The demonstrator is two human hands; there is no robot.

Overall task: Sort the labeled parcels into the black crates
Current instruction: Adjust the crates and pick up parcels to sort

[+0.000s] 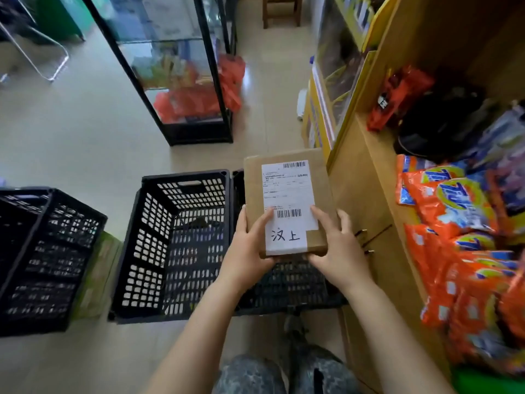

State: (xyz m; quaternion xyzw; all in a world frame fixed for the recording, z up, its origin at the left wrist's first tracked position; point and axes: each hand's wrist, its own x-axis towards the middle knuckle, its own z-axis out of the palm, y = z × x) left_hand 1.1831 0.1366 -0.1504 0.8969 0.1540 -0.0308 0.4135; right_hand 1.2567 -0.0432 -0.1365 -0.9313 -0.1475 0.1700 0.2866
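I hold a flat brown cardboard parcel [287,177] with a white shipping label and handwritten characters on it. My left hand [250,245] grips its near left corner and my right hand [338,245] grips its near right corner. The parcel hangs above the gap between the middle black crate [159,231] and a third black crate [289,282] mostly hidden under the parcel and my hands. The middle crate holds something dark at its bottom. Another black crate [39,251] stands on the floor to the left.
A wooden shelf unit [366,177] on the right holds orange detergent bags [454,211] and a black bag [437,129]. A glass display cabinet [181,81] stands on the tiled floor beyond the crates. A wooden stool [281,9] is at the back.
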